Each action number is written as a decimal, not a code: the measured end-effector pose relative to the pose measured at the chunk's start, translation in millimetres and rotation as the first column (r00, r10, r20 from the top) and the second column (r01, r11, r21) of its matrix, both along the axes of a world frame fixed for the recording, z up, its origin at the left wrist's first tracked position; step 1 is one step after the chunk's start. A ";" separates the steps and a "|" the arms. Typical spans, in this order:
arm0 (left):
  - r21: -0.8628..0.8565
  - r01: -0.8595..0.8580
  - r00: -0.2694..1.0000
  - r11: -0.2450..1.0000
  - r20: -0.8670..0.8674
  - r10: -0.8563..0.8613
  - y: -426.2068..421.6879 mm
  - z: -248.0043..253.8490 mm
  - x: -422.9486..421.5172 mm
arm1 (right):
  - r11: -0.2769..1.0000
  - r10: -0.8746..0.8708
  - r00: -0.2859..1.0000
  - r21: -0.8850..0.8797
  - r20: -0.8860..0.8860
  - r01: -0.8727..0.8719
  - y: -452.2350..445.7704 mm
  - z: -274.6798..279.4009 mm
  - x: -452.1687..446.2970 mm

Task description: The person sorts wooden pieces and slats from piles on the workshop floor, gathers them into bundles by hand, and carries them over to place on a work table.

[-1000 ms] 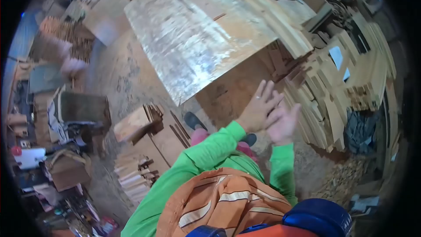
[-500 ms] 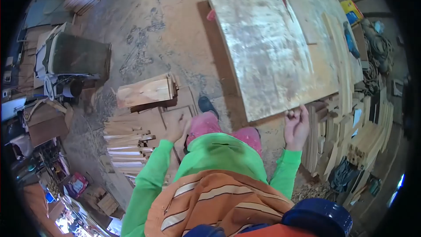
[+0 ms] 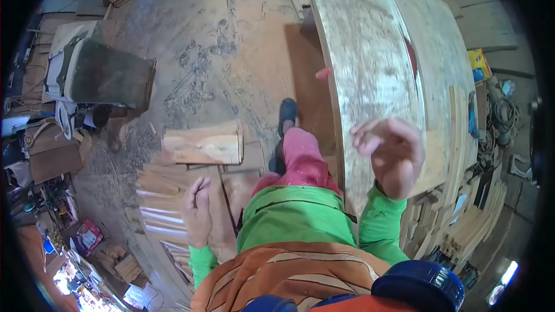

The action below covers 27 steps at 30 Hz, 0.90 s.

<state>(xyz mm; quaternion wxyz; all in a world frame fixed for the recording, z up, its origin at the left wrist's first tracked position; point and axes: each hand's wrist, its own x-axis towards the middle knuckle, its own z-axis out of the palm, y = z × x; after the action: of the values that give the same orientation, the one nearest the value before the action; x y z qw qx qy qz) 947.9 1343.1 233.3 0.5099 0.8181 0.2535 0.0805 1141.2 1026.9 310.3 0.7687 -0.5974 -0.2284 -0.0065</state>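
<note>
My right hand (image 3: 393, 153) is raised over the near end of a large worktable (image 3: 370, 63) with a worn, shiny top. Its fingers are loosely bent and apart, with nothing in them. Down at my left side, my left hand (image 3: 198, 211) hangs with its fingers partly stretched and holds nothing. Closest to it are a stack of thin wooden strips (image 3: 159, 196) and a short pile of pale boards (image 3: 202, 145). A red piece (image 3: 322, 73) sticks out from the table's left edge.
Wood pieces (image 3: 474, 225) are stacked at the right, below long planks (image 3: 457, 133) at the table's side. Coiled hoses (image 3: 504, 114) lie farther right. A large dark bin-like container (image 3: 107, 72) stands at the left. Sawdust marks the floor (image 3: 202, 63), and one foot (image 3: 287, 112) is stepping forward.
My right hand has left the table's near corner and risen above its top. My left hand has moved down and left. My body has come closer alongside the table, one foot forward.
</note>
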 end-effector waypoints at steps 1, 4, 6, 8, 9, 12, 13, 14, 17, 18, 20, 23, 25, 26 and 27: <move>0.021 0.030 0.998 0.999 0.051 -0.031 4.1 13.3 23.5 | 0.997 0.071 0.996 0.031 0.060 -0.073 11.7 8.3 18.4; 0.096 0.091 0.963 0.991 0.244 -0.112 15.4 56.1 102.9 | 0.942 0.278 0.933 0.126 0.227 -0.311 44.4 25.8 87.6; 0.169 0.133 0.905 0.977 0.381 -0.189 19.3 88.5 158.3 | 0.883 0.383 0.870 0.155 0.311 -0.444 58.2 43.7 138.9; 0.188 0.192 0.831 0.963 0.491 -0.261 19.3 125.9 208.4 | 0.822 0.456 0.807 0.170 0.375 -0.543 70.3 65.8 184.1; 0.179 0.247 0.776 0.952 0.553 -0.305 18.2 144.6 231.2 | 0.796 0.476 0.780 0.178 0.406 -0.578 74.1 77.7 203.6; 0.147 0.460 0.611 0.876 0.663 -0.432 20.6 172.8 294.5 | 0.725 0.529 0.690 0.159 0.493 -0.670 86.3 103.4 258.0; 0.134 0.532 0.563 0.836 0.681 -0.467 24.2 177.6 313.6 | 0.708 0.543 0.672 0.156 0.503 -0.689 91.2 107.9 271.9; 0.114 0.585 0.541 0.803 0.683 -0.491 26.7 180.2 326.8 | 0.696 0.552 0.661 0.156 0.509 -0.701 95.4 113.1 287.1; 0.056 0.729 0.457 0.682 0.703 -0.546 37.1 187.6 366.6 | 0.696 0.558 0.655 0.142 0.509 -0.703 108.1 121.2 319.5; 0.037 0.762 0.434 0.647 0.712 -0.552 41.1 186.7 379.1 | 0.701 0.562 0.653 0.127 0.508 -0.702 115.3 125.5 328.0; 0.000 0.816 0.397 0.578 0.728 -0.559 52.6 184.7 402.3 | 0.665 0.573 0.578 0.082 0.582 -0.742 130.0 123.0 356.0; -0.043 0.874 0.352 0.485 0.743 -0.570 79.3 176.6 440.1 | 0.760 0.491 0.651 0.080 0.579 -0.645 154.6 125.3 370.9; -0.065 0.907 0.314 0.415 0.762 -0.566 102.5 168.2 471.4 | 0.918 0.287 0.798 0.086 0.530 -0.386 174.3 132.6 370.8; -0.072 0.922 0.294 0.381 0.771 -0.565 116.5 161.8 488.2 | 0.948 0.226 0.825 0.076 0.517 -0.308 187.9 134.1 378.0; -0.077 0.935 0.272 0.346 0.782 -0.562 131.4 157.0 505.5 | 0.971 0.166 0.848 0.064 0.503 -0.228 201.4 135.5 385.3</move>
<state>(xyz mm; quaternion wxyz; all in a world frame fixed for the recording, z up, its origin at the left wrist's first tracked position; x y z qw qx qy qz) 1453.4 1474.6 390.4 0.7337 0.5702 -0.3695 0.0107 1526.5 1228.3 445.8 0.7161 -0.5011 -0.4768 -0.0940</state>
